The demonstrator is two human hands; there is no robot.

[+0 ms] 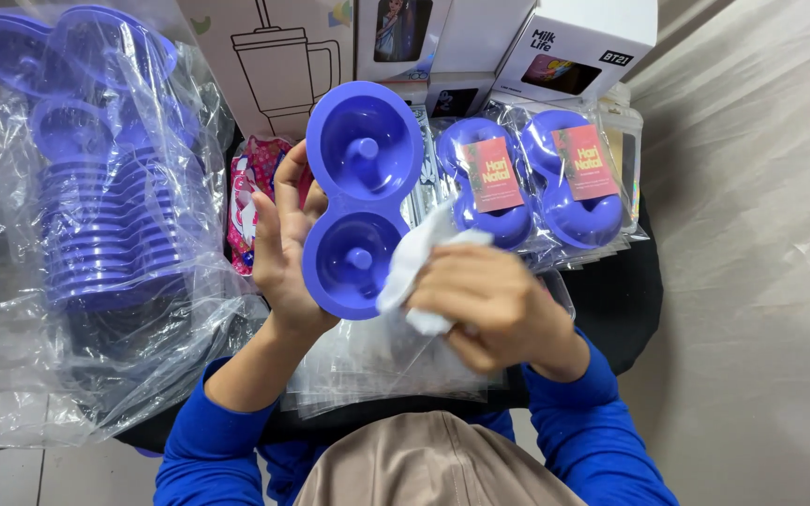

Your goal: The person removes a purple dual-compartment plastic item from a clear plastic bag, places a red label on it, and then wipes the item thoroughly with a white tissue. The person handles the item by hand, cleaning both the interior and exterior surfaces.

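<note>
My left hand [283, 245] holds a purple double-ring mould [360, 192] upright by its left edge, hollow side toward me. My right hand [491, 305] grips a crumpled white cloth [416, 262] pressed against the mould's lower right rim. Both arms wear blue sleeves.
A stack of purple moulds in a clear plastic bag [96, 215] lies at the left. Two bagged purple moulds with red cards [536, 183] lie behind my right hand. White boxes [574, 47] stand at the back. Flat clear bags [377, 365] rest on a black surface [621, 300].
</note>
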